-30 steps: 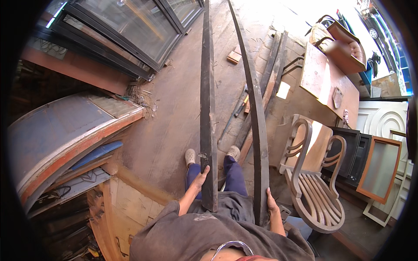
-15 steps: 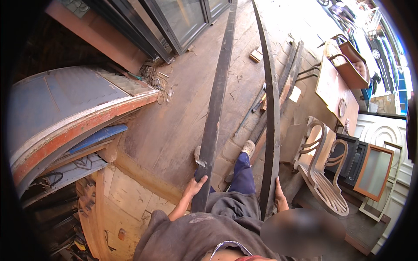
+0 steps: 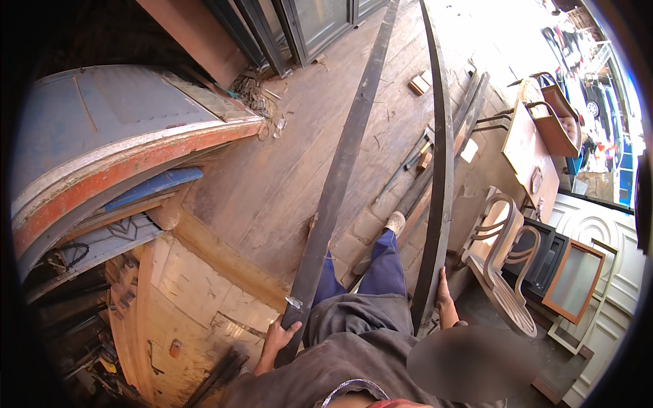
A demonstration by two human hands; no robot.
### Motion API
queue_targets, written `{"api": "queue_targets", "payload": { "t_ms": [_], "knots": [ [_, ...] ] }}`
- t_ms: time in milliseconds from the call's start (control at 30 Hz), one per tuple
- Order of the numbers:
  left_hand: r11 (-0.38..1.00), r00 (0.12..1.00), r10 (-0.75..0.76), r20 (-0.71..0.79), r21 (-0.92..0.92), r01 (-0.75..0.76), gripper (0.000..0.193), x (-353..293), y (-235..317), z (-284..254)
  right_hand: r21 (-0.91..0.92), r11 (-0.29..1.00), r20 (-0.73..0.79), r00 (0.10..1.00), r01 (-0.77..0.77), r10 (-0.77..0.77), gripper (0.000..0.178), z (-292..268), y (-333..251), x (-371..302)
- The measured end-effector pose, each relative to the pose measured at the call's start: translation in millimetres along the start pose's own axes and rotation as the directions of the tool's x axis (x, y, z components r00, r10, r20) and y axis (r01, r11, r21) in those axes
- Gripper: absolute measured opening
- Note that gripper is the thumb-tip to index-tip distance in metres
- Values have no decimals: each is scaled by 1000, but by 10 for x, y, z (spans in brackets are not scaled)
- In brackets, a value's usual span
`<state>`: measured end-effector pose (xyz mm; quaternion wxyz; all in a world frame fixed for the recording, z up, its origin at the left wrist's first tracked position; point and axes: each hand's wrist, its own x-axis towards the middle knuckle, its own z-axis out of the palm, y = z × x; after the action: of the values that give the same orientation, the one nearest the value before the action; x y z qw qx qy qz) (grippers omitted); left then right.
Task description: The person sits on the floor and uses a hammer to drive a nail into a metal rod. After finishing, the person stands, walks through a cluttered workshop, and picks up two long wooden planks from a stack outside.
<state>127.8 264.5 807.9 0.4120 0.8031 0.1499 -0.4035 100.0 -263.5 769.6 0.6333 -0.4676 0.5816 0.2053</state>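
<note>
Two long dark wooden beams stretch away from my body and run out of the upper edge of the picture, closer together at the far side. My left hand (image 3: 279,337) grips the left beam (image 3: 347,149) near its close end, thumb on top, just below a pale chipped patch. On the right, my right hand (image 3: 444,298) holds the outer side of the right beam (image 3: 442,149), fingers laid along it. The lower ends of both beams are beside my waist. Whether the beams are joined at the far end cannot be seen.
At the left lies a stack of worn panels (image 3: 143,149) with an orange edge. Loose timber (image 3: 469,109) and a hammer (image 3: 418,155) lie on the floor ahead. A wooden chair (image 3: 500,265), a table (image 3: 527,146) and a small framed door (image 3: 575,281) stand at the right.
My left hand and the left beam's near end have shifted left and back toward my body. The right beam's near part sits slightly further right. My view has turned a little.
</note>
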Motion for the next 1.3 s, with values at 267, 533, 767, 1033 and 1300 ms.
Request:
{"api": "queue_targets", "payload": {
  "t_ms": [267, 533, 767, 1033, 1300],
  "knots": [
    [864, 962, -64, -266, 468, 187, 81, -478, -619, -461, 43, 998, -23, 999, 46, -45, 83, 610, 133, -4],
    [787, 946, -11, -324, 581, 208, 63, 13, -1399, -998, -51, 996, 98, 992, -76, 81, 102, 1112, 466, 371],
    [724, 955, 67, -288, 673, 152, 63, 480, -1820, -1505, 151, 989, 118, 993, 10, -28, 74, 1896, 983, 791],
    [720, 962, 117, -245, 688, 87, 60, 1385, -2501, -2201, 139, 990, 124, 992, -16, -2, 84, 3902, 1061, 791],
    [704, 969, 120, -218, 707, 72, 60, 2629, -3478, -2551, 247, 968, 180, 980, 38, -85, 94, 5818, 2042, 2295]
  ]
}}
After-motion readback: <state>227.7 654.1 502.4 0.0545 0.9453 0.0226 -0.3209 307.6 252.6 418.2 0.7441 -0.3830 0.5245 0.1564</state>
